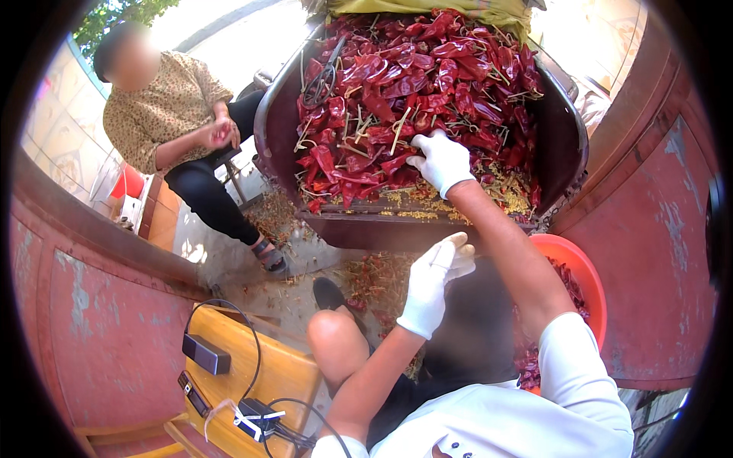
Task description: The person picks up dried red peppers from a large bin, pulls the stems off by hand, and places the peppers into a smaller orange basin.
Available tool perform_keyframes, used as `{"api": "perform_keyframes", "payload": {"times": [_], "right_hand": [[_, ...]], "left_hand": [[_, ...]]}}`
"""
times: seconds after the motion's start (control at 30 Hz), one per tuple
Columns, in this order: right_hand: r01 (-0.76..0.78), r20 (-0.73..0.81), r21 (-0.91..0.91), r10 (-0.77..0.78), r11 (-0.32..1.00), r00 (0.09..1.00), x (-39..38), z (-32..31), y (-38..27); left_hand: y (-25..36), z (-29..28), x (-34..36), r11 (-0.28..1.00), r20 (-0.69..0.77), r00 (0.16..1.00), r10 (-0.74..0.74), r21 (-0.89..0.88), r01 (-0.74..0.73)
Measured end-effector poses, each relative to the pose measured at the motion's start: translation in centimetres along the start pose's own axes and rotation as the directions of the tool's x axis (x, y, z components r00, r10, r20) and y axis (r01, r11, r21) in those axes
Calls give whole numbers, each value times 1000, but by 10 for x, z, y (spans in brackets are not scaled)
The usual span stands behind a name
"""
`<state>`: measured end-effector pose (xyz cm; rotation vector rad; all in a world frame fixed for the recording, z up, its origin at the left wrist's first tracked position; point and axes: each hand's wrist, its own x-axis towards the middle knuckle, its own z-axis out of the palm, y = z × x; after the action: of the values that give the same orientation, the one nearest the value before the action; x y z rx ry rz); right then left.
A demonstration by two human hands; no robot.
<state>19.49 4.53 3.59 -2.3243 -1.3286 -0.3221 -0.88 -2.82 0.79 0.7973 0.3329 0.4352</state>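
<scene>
A deep dark-red cart bed holds a heap of dried red chili peppers with pale stems. My right hand, in a white knit glove, reaches to the near side of the heap. Its thumb and forefinger are apart and touch the peppers; nothing is seen gripped between them. Lower and nearer to me, my left hand, also gloved in white, hangs in the air before the cart. Its fingers are stretched out, with soiled tips, and I see nothing in them. Loose yellow seeds lie along the cart's near edge.
Scissors lie on the heap's left side. An orange-red basin with peppers stands at my right. A wooden stool at my left carries cables and small devices. Another person sits beyond, left of the cart, hands together. Red doors flank me.
</scene>
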Motion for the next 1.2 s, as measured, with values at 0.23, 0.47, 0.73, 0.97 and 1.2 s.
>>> {"api": "perform_keyframes", "payload": {"times": [0.23,0.47,0.73,0.97,1.2], "right_hand": [[12,-60,-41,-14,999,998,-18,2,18],[-183,-134,-194,159,964,978,-56,-29,88],[-322,-69,-249,315,913,947,-71,-65,112],[-288,-41,-279,289,916,957,-91,-102,82],[-679,539,560,414,475,734,-112,-108,95]], "left_hand": [[13,-12,11,995,-123,988,96,1,-97],[19,-21,13,985,-173,971,166,-16,-171],[13,-23,19,984,-184,967,174,-8,-179],[24,-32,18,977,-227,953,199,-28,-211],[22,-30,17,981,-162,969,188,-21,-194]]}}
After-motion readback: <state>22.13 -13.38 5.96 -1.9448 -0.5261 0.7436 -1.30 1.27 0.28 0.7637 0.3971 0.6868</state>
